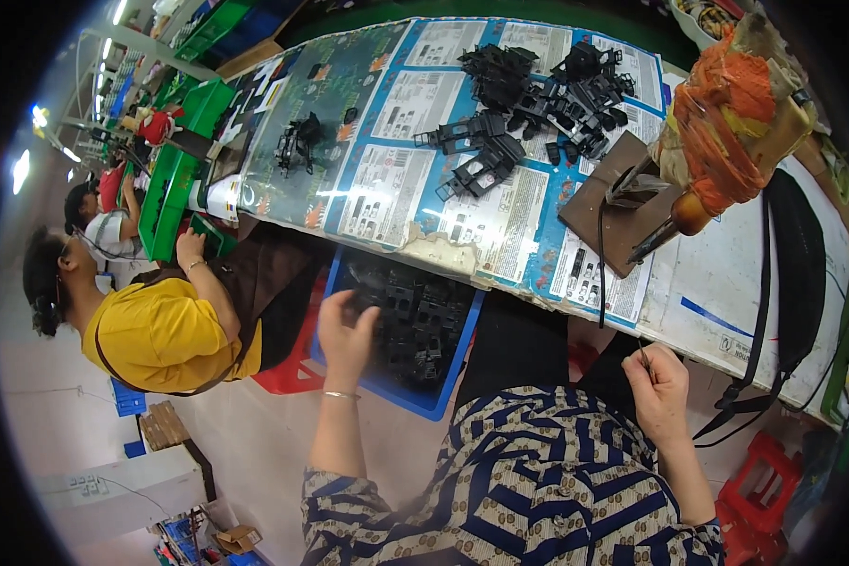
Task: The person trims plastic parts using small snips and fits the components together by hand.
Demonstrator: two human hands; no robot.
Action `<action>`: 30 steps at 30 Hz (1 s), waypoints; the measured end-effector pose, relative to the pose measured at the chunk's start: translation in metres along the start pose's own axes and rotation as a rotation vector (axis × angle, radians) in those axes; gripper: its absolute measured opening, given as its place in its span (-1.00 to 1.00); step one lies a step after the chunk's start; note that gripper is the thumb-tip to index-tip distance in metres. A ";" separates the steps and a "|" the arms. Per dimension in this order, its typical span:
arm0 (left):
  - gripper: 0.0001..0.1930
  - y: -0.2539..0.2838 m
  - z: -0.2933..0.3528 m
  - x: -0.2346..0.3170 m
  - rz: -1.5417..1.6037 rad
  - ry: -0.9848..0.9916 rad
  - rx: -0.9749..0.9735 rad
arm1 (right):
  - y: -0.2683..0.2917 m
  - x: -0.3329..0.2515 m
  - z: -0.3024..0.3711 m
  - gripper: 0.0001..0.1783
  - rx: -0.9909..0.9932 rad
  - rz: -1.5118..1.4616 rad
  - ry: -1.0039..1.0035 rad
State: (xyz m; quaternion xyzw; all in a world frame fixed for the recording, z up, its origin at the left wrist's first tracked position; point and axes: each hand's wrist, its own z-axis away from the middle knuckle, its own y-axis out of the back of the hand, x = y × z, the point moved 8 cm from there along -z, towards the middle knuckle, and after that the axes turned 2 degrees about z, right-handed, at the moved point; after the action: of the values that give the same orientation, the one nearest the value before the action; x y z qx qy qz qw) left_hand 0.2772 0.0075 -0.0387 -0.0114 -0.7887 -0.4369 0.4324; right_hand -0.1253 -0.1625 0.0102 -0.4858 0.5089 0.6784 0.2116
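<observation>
My left hand (344,335) reaches down into a blue bin (415,396) below the table edge, its fingers curled over the black plastic parts (420,325) piled inside; whether it grips one is hidden. My right hand (658,389) rests near my lap below the table, fingers pinched on a thin dark pin-like tool (643,357). On the table above lies a heap of black plastic frames (538,94) and a brown base plate (623,203) under a stand wrapped in orange cloth (726,123).
The table (726,302) is covered with printed sheets. A smaller cluster of black parts (297,141) lies to the left. A person in a yellow shirt (160,330) sits at my left by green crates (165,203). Red stools (764,472) stand at the lower right.
</observation>
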 end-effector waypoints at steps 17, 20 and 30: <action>-0.52 -0.110 0.031 0.057 -0.312 -0.319 -0.198 | -0.001 0.002 0.006 -0.84 -0.020 -0.003 -0.013; -0.56 -0.112 0.035 0.050 -0.330 -0.328 -0.234 | -0.003 0.002 0.005 -0.84 -0.019 -0.009 -0.015; -0.57 -0.114 0.031 0.078 -0.253 -0.320 -0.217 | -0.005 -0.001 0.003 -0.85 -0.030 -0.010 -0.006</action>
State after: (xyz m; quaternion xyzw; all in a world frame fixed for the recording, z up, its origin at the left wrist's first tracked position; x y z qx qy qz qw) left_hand 0.1623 -0.0692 -0.0701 -0.0278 -0.7908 -0.5625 0.2397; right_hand -0.1224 -0.1576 0.0083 -0.4895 0.4955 0.6864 0.2091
